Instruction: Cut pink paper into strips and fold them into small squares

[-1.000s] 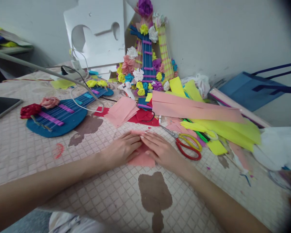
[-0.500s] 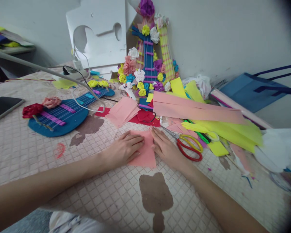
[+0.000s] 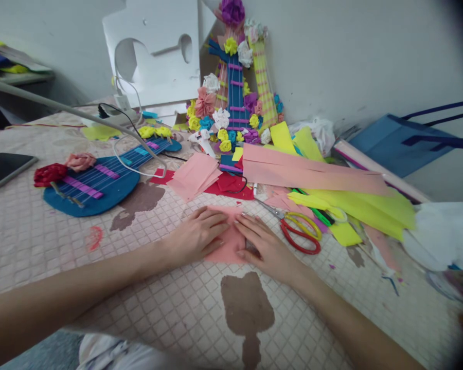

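A pink piece of crepe paper (image 3: 231, 249) lies flat on the patterned tablecloth in front of me. My left hand (image 3: 200, 231) rests on its left part, palm down, fingers stretched out. Over the paper's right edge lies my right hand (image 3: 266, 244), also flat, with its thumb held apart from the fingers. Both hands cover parts of the sheet. Just right of my right hand are scissors (image 3: 301, 234) with one red and one yellow handle. Beyond the hands sits a stack of pink paper pieces (image 3: 195, 174), partly on red paper (image 3: 231, 186).
A blue toy guitar (image 3: 100, 190) with paper flowers lies at left, near a phone (image 3: 7, 169). Behind stand flower-covered guitars (image 3: 235, 92) and a white glue gun (image 3: 202, 141). Pink strips (image 3: 312, 172) and yellow paper (image 3: 381, 210) spread at right. A white cable (image 3: 139, 134) crosses the left side.
My right hand has shifted slightly left and toward me over the paper, and its thumb has spread from the fingers. My left hand stays nearly in place.
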